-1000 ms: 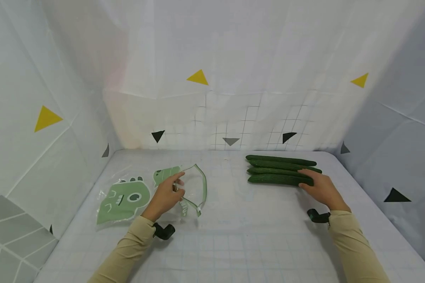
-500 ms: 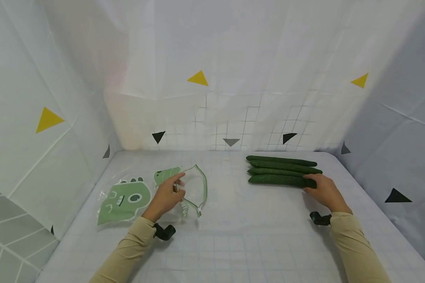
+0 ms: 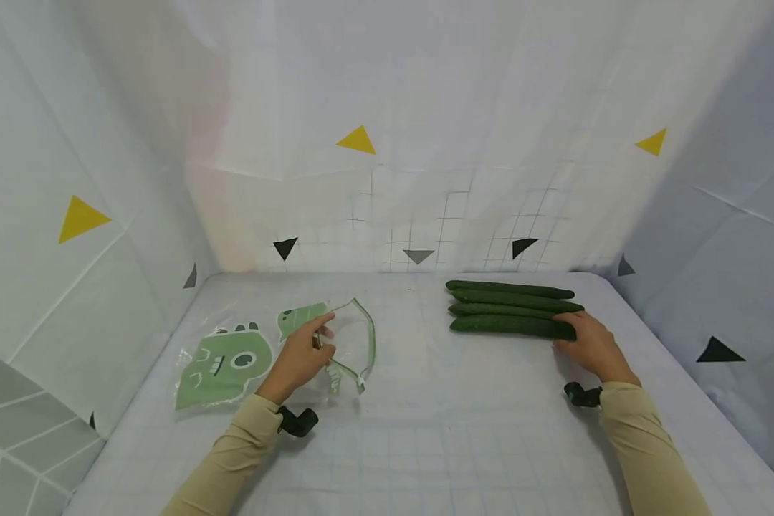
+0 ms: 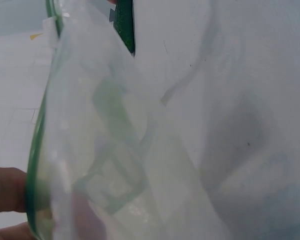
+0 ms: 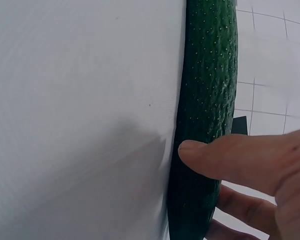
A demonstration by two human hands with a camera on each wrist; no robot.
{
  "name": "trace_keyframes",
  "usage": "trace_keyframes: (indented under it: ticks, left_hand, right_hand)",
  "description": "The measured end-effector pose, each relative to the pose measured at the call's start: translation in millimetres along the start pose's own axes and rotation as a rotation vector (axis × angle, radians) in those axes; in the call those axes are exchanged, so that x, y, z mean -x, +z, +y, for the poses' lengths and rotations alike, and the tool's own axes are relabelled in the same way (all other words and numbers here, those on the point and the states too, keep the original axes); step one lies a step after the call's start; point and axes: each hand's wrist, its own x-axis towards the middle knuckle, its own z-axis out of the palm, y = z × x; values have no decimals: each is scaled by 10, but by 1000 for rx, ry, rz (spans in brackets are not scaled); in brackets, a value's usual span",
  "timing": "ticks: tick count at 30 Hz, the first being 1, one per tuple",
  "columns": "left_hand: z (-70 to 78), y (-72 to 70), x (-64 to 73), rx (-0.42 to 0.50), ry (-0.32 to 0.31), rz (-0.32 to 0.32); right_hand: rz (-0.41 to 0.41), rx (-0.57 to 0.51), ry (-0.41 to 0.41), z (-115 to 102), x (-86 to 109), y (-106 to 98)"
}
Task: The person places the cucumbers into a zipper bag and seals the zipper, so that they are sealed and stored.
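Note:
A clear zip bag (image 3: 222, 365) printed with a green cartoon dinosaur lies at the left, its green-edged mouth (image 3: 371, 337) gaping to the right. My left hand (image 3: 297, 365) holds the mouth's near edge; in the left wrist view, fingers (image 4: 7, 190) show beside the green zip strip (image 4: 37, 140) and the thumb blurs behind the plastic. At the right, my right hand (image 3: 593, 347) grips the right end of the nearest cucumber (image 3: 503, 325). In the right wrist view its thumb (image 5: 215, 157) presses one side of that cucumber (image 5: 207, 75), with fingers round the other.
Several more cucumbers (image 3: 509, 289) lie in parallel just behind the gripped one. White sheets (image 3: 419, 93) wall the back and sides of the white table (image 3: 413, 444). Each wrist bears a small black camera (image 3: 299, 421).
My right hand has shifted from across the right ends of the cucumbers to the nearest one's end, its fingers now round it. The left hand and bag look unchanged.

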Motion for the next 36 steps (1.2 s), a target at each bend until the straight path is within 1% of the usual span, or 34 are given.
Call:
trace_keyframes:
  ticks: [7,11,18,23,25,30,36]
  left_hand:
    - [-3,-10,4,-1,-1,1]
    - [6,-11,2,-3,-5,2]
    - [6,-8,2,-8,-12,7]
    - [10,-2,16,-5,-18,5]
    - [17,0,22,-2,-12,6]
    - [20,2,15,-6,4,6]
    - [16,4,11,-3,0,8]
  right_hand:
    - [-24,71,48,-3,-10,-4]
    - [-35,81,63,-10,-2,-31]
    - [-46,54,47,32,24,-39]
    - [-59,85,3,73,38,-11]
    - [-61,57,-9,89,45,2]
    - [-62,-63,-27,134,76,21]
    - [-69,-132,-51,205,86,38]
